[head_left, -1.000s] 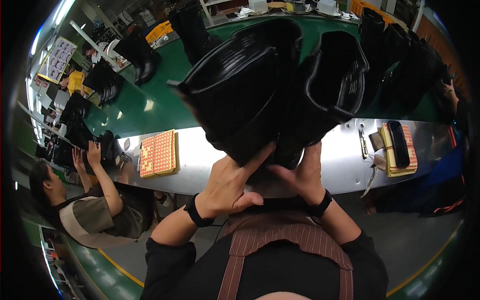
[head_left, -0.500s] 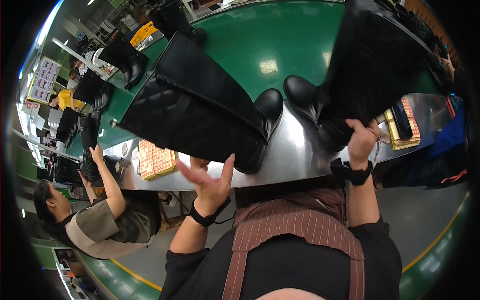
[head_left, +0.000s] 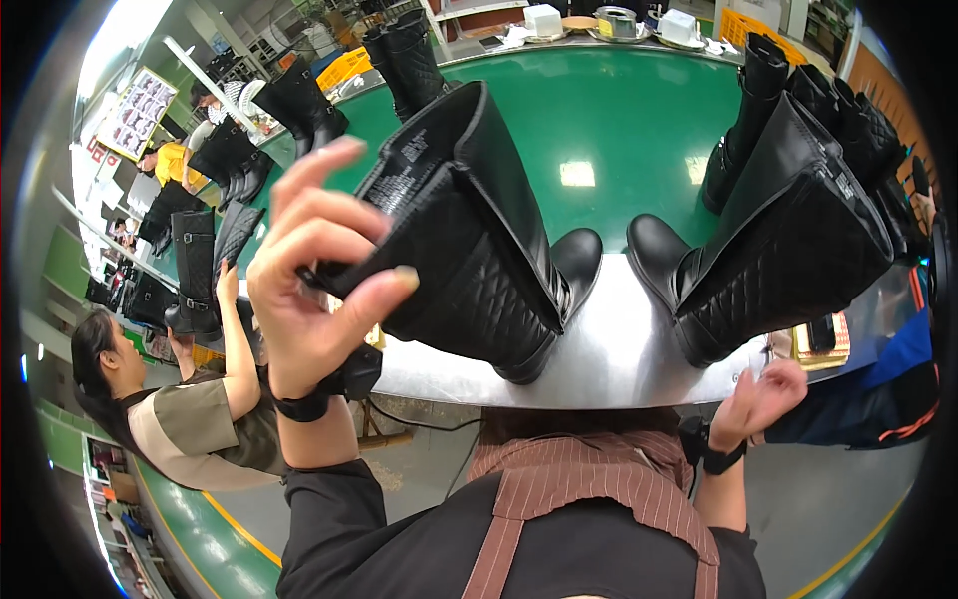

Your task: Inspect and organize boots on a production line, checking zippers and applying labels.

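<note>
Two tall black boots stand on the metal table edge, toes facing each other. My left hand (head_left: 324,265) is at the top of the left boot (head_left: 479,270), thumb across its outside and fingers curled over the rim of the open shaft. Its index finger sticks up. A quilted panel and printed lining show on this boot. The right boot (head_left: 768,250) leans to the right, its shaft opening turned toward the right. My right hand (head_left: 758,399) is below that boot, apart from it, with loosely bent fingers and nothing in them.
On the green tabletop (head_left: 599,120) several more black boots (head_left: 404,65) stand. A yellow patterned pack with a dark object (head_left: 821,334) on it lies behind the right boot. At the left a co-worker (head_left: 180,409) handles a boot. Cups and a tin (head_left: 616,22) are at the far edge.
My left hand has risen from beside the left boot's shaft to its top rim. My right hand has left the right boot and moved down. Both shafts stand more upright in view.
</note>
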Demonstrator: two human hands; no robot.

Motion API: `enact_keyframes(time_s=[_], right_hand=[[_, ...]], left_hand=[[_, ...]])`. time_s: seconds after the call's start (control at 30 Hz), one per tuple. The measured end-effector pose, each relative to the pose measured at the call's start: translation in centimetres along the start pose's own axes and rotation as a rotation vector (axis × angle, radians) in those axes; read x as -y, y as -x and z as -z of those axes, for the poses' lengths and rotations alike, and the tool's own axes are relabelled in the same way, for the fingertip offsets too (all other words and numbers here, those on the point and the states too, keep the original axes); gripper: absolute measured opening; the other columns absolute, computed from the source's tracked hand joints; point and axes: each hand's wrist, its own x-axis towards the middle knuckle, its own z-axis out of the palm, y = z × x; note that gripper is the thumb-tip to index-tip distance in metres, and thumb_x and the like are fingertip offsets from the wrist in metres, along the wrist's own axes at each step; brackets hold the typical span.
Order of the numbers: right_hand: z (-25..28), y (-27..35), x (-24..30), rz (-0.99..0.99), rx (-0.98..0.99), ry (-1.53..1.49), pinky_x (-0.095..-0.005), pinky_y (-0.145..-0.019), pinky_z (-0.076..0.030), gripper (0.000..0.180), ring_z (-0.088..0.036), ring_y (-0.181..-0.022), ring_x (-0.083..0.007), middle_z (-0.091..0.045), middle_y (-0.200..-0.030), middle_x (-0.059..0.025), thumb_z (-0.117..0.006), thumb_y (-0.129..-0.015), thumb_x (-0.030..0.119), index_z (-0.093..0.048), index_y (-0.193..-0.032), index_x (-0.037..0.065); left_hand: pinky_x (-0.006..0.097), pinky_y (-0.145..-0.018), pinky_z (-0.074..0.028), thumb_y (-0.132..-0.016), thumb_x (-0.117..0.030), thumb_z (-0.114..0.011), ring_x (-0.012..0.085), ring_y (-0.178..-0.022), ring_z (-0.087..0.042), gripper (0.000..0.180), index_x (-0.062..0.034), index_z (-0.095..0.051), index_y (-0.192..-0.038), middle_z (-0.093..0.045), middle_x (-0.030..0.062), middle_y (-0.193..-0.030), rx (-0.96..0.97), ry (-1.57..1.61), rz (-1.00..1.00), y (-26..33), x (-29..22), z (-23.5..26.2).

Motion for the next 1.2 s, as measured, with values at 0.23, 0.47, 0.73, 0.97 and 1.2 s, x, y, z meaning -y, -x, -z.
enact_keyframes(time_s=[0.23,0.47,0.73,0.97,1.2], right_hand=[[-6.0,-4.3,7.5,-0.310,0.821,-0.636,-0.0318,-0.072,-0.051,0.027,-0.063,-0.078,-0.0218,-0.070,-0.099,-0.0148,-0.057,-0.084,-0.001,-0.065,-0.110,-0.003],[-12.0,-6.0,10.2,-0.087,0.998,-0.710,-0.0330,-0.070,-0.051,0.030,-0.065,-0.076,-0.0263,-0.070,-0.097,-0.0141,-0.068,-0.084,0.004,-0.067,-0.113,-0.002],[-10.7,-7.2,12.3,-0.048,1.160,-0.155,-0.0467,-0.102,-0.044,0.123,-0.044,-0.133,-0.0438,-0.027,-0.155,-0.0270,-0.091,-0.050,0.055,-0.040,-0.146,-0.001],[-11.6,-6.2,10.4,-0.016,0.975,-0.320,-0.0397,-0.093,-0.049,0.073,-0.058,-0.108,-0.0329,-0.045,-0.145,-0.0236,-0.081,-0.077,0.028,-0.051,-0.140,0.005],[-10.9,0.0,3.7,-0.727,0.843,-0.115,-0.0243,-0.063,-0.048,0.015,-0.057,-0.066,-0.0051,-0.065,-0.078,-0.0031,-0.068,-0.091,0.015,-0.065,-0.092,0.000]], left_hand=[[0.070,-0.113,-0.015,-0.072,-0.045,-0.082,0.0161,-0.077,-0.047,0.029,-0.0218,-0.081,-0.090,-0.052,-0.0069,-0.068,0.527,0.228,-0.417,-1.2,-3.5,1.6],[0.066,-0.115,-0.016,-0.057,-0.029,-0.073,0.0124,-0.075,-0.039,0.032,-0.0345,-0.080,-0.087,-0.039,-0.0099,-0.069,0.485,0.191,-0.495,2.1,-6.3,0.8],[0.066,-0.113,-0.024,-0.060,-0.041,-0.074,0.0115,-0.076,-0.039,0.024,-0.0413,-0.078,-0.084,-0.036,-0.0097,-0.070,0.314,0.009,-0.312,5.3,-8.8,2.2],[0.066,-0.109,-0.030,-0.069,-0.036,-0.084,0.0270,-0.098,-0.053,0.050,-0.0171,-0.069,-0.113,-0.056,0.0046,-0.094,0.483,-0.023,-0.265,1.8,-6.0,4.0],[0.046,-0.114,-0.021,-0.053,-0.040,-0.096,0.0289,-0.144,-0.017,0.155,-0.0172,0.017,-0.156,-0.003,0.0142,-0.161,-0.262,0.304,0.504,9.7,-0.7,-4.5]])
